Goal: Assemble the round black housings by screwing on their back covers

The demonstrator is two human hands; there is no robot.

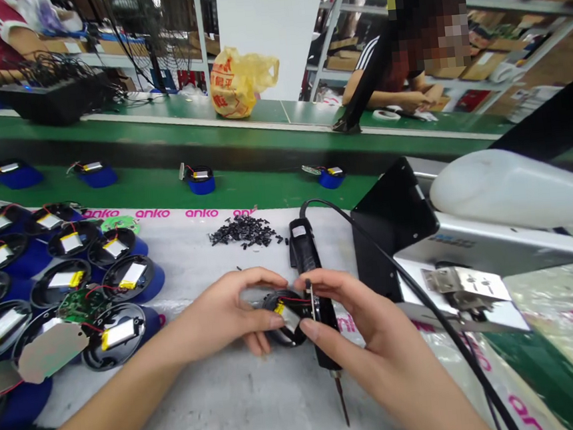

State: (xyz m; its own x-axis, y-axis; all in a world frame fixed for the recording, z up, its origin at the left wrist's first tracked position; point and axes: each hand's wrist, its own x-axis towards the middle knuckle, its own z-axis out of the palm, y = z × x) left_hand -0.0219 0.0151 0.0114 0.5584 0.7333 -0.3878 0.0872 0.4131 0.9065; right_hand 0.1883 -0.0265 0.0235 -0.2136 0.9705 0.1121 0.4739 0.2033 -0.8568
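My left hand (219,314) is closed around the side of a round black housing (295,340), its thumb over the rim. Inside the housing lies a silver battery (290,319) with yellow tape and red wires. My right hand (370,318) pinches a thin circuit board (312,300), held on edge beside the housing. Partly behind my right hand, a black electric screwdriver (303,245) lies on the white sheet, its bit pointing towards me. A heap of small black parts (246,231) sits beyond my hands.
Several blue round housings (144,281) with batteries crowd the left side. More housings (201,182) stand along the green strip behind. On the right is a silver machine (500,250) with a black cable crossing before it. Two people are across the bench, near a yellow bag (238,85).
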